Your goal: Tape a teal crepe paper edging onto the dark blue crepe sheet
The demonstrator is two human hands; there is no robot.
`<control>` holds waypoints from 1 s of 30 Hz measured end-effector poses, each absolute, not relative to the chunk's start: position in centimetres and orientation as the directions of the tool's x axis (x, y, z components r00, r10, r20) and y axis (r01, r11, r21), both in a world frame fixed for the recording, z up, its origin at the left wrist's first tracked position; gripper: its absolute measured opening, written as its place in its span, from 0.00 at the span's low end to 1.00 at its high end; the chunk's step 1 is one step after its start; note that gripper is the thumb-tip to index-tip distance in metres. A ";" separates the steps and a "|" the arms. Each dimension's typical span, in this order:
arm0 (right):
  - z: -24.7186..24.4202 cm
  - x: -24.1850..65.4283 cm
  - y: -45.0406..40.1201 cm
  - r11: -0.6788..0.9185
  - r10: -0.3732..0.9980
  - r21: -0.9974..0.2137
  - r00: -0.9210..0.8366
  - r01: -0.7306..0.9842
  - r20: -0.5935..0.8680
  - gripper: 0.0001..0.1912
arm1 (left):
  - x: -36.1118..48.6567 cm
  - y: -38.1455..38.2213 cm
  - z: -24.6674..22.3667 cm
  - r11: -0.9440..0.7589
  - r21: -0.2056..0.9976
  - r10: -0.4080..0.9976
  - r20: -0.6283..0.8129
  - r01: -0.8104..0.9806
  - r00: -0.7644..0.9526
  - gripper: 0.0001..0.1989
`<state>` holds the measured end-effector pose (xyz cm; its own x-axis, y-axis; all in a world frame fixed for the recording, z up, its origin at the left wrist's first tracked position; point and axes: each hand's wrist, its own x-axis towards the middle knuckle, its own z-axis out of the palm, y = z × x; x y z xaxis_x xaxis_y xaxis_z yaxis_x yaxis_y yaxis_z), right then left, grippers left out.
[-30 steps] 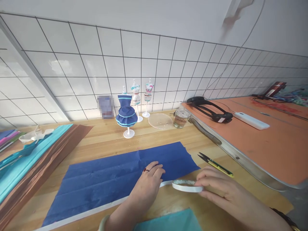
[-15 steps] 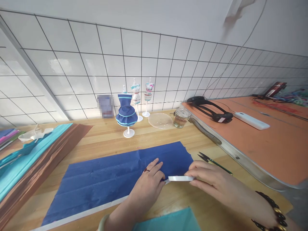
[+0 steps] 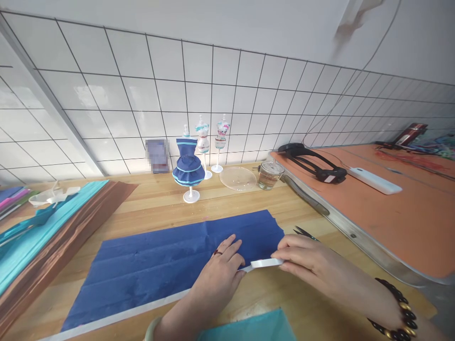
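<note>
A dark blue sheet of crepe-like material (image 3: 142,265) lies across the table with a white strip (image 3: 117,318) along its near edge. My left hand (image 3: 222,267) rests on the sheet near that edge, fingers stretched and pressing it down. My right hand (image 3: 313,263) pinches a band of white tape (image 3: 266,263), seen edge-on. From it a thin length leads to the sheet beside my left thumb. Behind my right hand lie dark-bladed thread snips (image 3: 304,232), partly covered by it. A teal piece (image 3: 249,327) sits on the table in front of me.
A small dress form in a blue ruffled dress (image 3: 188,163) and two bare forms stand behind, near a clear disc (image 3: 237,179) and a glass (image 3: 270,175). Brown and turquoise sheets (image 3: 71,227) lie left. An orange board (image 3: 401,218) carries a headset (image 3: 313,163) and white power bank (image 3: 375,180).
My right hand has shifted slightly left with the tape and covers more of the snips. My left hand stays on the sheet. The view has turned a little.
</note>
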<state>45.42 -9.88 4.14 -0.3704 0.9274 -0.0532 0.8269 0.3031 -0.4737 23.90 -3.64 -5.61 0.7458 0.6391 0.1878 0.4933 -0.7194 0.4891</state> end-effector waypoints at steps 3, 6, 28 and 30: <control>4.1 45.5 -9.8 0.313 0.924 -0.474 -0.380 0.823 -0.050 0.12 | 23.8 -3.6 -5.5 -0.711 0.507 0.638 0.174 0.487 0.750 0.07; 4.1 45.5 -9.7 0.311 0.925 -0.468 -0.377 0.827 -0.051 0.12 | 23.7 -3.7 -5.2 -0.715 0.512 0.623 0.158 0.476 0.766 0.08; 3.8 45.8 -9.7 0.332 0.922 -0.398 -0.383 0.855 -0.053 0.13 | 23.5 -4.4 -4.7 -0.788 0.438 0.535 0.139 0.433 0.833 0.18; 3.9 45.8 -9.6 0.330 0.922 -0.395 -0.383 0.857 -0.061 0.12 | 23.5 -4.4 -4.6 -0.792 0.430 0.534 0.143 0.433 0.834 0.18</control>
